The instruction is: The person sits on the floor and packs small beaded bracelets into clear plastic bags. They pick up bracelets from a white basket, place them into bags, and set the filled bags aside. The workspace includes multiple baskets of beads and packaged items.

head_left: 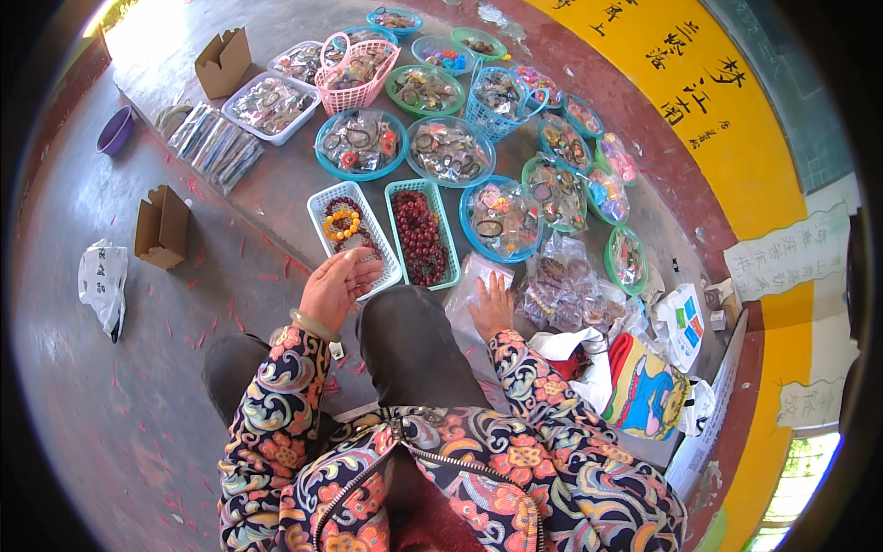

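Observation:
My left hand (pixel 337 283), a pale bangle on its wrist, hovers at the near edge of a white basket (pixel 317 204). Its fingers are loosely bent and apart, with nothing visible in them. Inside that basket lie a yellow bead bracelet (pixel 341 224) and dark red bead strings. Just right of it, a pale green basket (pixel 454 247) holds a heap of dark red beads (pixel 419 241). My right hand (pixel 492 305) lies with fingers spread on a clear plastic bag (pixel 462 296). Beside it rest several clear bags of brownish bracelets (pixel 566 285).
Round basins, such as a blue one (pixel 501 250), and a pink handled basket (pixel 345 97) hold packaged trinkets beyond my hands. Open cardboard boxes (pixel 162 230), a white plastic bag (pixel 103 287) and a purple bowl (pixel 115 132) stand left. A colourful cartoon bag (pixel 644 391) lies right.

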Demonstrator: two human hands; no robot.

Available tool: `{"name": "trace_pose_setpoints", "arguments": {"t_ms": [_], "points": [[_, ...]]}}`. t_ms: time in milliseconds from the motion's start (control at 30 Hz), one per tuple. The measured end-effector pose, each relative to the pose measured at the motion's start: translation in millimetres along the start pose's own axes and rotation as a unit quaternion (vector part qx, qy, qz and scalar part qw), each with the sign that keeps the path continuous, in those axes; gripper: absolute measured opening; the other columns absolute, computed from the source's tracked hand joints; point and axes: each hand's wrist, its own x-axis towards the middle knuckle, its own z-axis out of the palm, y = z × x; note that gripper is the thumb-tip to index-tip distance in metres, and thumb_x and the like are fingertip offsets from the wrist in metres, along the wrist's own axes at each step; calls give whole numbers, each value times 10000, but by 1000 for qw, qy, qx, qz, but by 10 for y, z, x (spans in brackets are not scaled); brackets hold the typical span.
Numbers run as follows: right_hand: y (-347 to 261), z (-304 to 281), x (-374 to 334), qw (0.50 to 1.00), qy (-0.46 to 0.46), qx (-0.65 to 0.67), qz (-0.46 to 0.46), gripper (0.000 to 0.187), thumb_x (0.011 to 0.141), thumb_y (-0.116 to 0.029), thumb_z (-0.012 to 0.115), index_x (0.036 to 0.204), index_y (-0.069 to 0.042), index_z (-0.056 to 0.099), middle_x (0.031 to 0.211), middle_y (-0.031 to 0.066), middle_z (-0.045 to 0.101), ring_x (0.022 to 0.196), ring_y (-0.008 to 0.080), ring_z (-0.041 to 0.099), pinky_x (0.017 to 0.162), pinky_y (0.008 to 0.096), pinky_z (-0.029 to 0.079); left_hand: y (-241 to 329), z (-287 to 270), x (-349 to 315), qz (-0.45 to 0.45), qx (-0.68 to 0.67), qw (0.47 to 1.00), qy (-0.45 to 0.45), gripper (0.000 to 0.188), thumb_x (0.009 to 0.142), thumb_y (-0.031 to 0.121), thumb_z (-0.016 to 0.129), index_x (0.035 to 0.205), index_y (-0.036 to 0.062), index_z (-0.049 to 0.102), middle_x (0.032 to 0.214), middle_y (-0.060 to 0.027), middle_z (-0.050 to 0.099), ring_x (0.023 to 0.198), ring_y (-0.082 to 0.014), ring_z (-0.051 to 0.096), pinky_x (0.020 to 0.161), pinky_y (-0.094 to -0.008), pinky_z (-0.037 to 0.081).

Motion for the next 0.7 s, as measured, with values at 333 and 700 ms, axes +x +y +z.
{"name": "trace_pose_setpoints", "arguments": {"t_ms": [333,700], "points": [[-25,392,339,999,18,-28,29,652,825,-448,500,1378,-211,248,1464,106,72,1343,340,22,1045,544,63,-53,46,-13,-34,45,998,24,339,925,250,415,1141,5,504,1011,-128,609,916,-186,581,775,-273,446],[65,710,488,999,-1,-22,32,678,814,-498,485,1383,-224,241,1465,108,72,1339,362,14,1037,561,47,-32,101,-52,-43,51,997,46,344,923,251,423,1137,-6,507,1020,-141,607,928,-206,582,817,-291,444]]}}
